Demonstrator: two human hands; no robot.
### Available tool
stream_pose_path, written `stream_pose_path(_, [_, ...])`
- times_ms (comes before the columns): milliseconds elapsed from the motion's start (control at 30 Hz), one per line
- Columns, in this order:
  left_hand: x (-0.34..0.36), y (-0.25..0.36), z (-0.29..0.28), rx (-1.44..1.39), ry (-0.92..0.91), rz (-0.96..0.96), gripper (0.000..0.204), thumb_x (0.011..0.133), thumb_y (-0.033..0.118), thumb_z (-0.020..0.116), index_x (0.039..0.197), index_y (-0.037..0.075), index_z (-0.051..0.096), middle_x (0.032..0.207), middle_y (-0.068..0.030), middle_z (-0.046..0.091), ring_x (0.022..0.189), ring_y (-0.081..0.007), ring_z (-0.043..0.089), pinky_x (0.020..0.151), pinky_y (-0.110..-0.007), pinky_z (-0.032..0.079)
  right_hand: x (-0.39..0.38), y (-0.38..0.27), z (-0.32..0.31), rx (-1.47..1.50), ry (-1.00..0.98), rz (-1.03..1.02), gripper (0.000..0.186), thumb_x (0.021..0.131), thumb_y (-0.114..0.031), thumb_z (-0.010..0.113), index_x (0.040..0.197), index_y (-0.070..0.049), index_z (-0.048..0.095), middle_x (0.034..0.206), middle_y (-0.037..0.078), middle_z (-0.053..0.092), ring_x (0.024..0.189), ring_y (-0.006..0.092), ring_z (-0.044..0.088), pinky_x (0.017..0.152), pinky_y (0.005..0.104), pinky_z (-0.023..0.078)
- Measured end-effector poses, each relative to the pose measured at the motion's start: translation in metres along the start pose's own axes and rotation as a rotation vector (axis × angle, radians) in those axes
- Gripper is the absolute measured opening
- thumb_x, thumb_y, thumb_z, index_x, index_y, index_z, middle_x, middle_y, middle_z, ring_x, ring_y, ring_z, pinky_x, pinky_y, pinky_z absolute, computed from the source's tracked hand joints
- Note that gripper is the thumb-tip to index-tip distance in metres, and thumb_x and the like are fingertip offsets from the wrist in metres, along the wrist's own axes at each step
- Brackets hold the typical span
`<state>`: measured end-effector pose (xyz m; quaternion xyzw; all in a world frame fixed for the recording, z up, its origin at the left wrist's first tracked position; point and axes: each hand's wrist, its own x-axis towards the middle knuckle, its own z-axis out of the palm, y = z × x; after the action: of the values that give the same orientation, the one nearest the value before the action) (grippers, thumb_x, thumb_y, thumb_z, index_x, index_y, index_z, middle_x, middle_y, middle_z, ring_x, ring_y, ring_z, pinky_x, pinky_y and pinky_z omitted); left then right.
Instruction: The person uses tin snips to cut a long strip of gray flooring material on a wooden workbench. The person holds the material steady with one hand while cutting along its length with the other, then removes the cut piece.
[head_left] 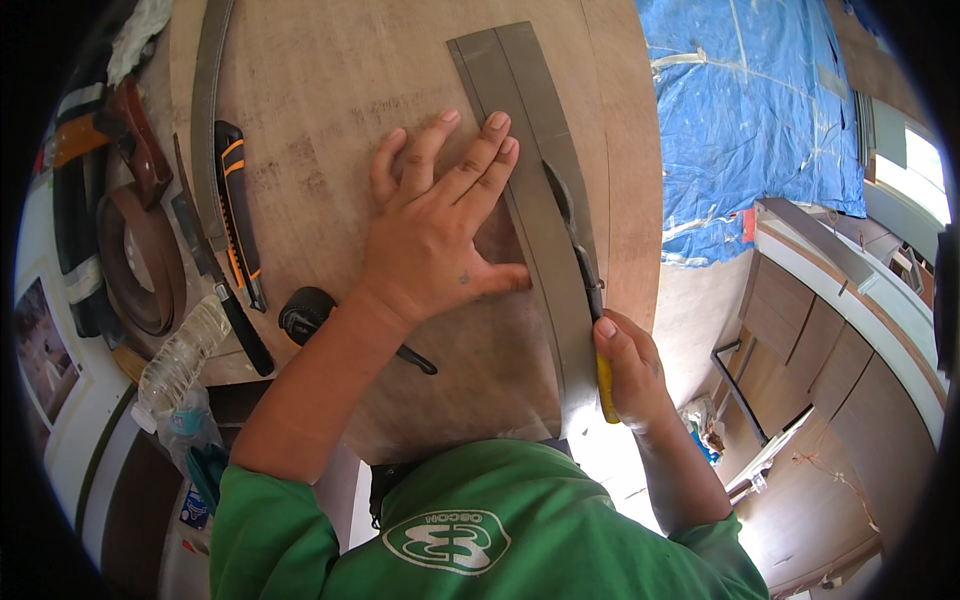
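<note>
A long grey-brown strip (525, 170) with a line along its length lies on the wooden board (310, 210), running from the far side toward my body. My left hand (440, 215) is spread flat on the board, its index fingertip and thumb reaching the strip's left edge. In my right hand (635, 365), closed at the strip's near right side, is a yellow-handled cutting tool (606, 385). Its dark metal head lies along the right part of the strip, where a narrow gap shows. My fingers hide part of the handle, so its exact kind is unclear.
Left on the board lie an orange-and-black utility knife (236, 205), a thin saw-like blade with black handle (245, 330) and a black round-headed tool (308, 314). Beyond are a rolled brown strip (145, 265) and a plastic bottle (185, 355). Blue sheeting (750, 110) lies right.
</note>
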<state>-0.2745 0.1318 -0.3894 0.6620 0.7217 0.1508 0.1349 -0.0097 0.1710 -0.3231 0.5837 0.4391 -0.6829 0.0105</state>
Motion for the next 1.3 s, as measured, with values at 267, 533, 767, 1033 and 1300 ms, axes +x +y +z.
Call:
stream_pose_path(267, [0.0,0.0,0.0,-0.022,0.006,-0.003,0.111,0.068,0.076,0.076,0.158,0.015,0.056,0.171,0.0003,0.046,0.156,-0.0319,0.033,0.129,-0.056,0.015,-0.003,-0.008,-0.001,-0.08,0.015,0.001,0.046,0.109,-0.039,0.055,0.1,0.003,0.067,0.086,0.005,0.061,0.084,0.0141,0.053,0.077,0.0322,0.045])
stream_pose_path(533, [0.0,0.0,-0.001,-0.039,0.009,-0.002,0.109,0.069,0.073,0.078,0.158,0.015,0.056,0.171,0.001,0.046,0.156,-0.0326,0.034,0.129,-0.056,0.015,0.005,-0.009,-0.002,-0.046,-0.013,-0.007,0.047,0.109,-0.041,0.054,0.097,0.003,0.065,0.085,0.005,0.06,0.084,0.0143,0.053,0.076,0.0322,0.044])
stream_pose_path(767, [-0.001,0.0,0.0,-0.046,0.018,-0.009,0.109,0.07,0.075,0.076,0.158,0.015,0.056,0.17,0.0007,0.047,0.156,-0.0325,0.034,0.129,-0.056,0.014,0.003,-0.015,0.0,-0.127,0.009,-0.026,0.048,0.11,-0.042,0.053,0.096,0.003,0.065,0.084,0.004,0.06,0.083,0.0143,0.053,0.075,0.0318,0.045])
stream_pose_path(1033, [-0.001,-0.001,-0.001,-0.026,0.04,0.006,0.107,0.074,0.08,0.069,0.157,0.015,0.057,0.17,0.0006,0.048,0.155,-0.0327,0.036,0.128,-0.057,0.015,0.008,-0.021,0.004,-0.069,0.012,-0.028,0.046,0.11,-0.04,0.054,0.096,0.002,0.065,0.084,0.005,0.061,0.083,0.0136,0.053,0.075,0.031,0.044])
stream_pose_path(1300, [-0.002,-0.001,-0.001,-0.041,0.039,0.002,0.108,0.075,0.084,0.066,0.157,0.015,0.057,0.169,0.0002,0.049,0.156,-0.0322,0.034,0.129,-0.056,0.013,0.008,-0.017,-0.001,-0.098,-0.004,-0.045,0.045,0.111,-0.04,0.053,0.097,0.001,0.066,0.085,0.004,0.061,0.083,0.0128,0.052,0.075,0.0308,0.044])
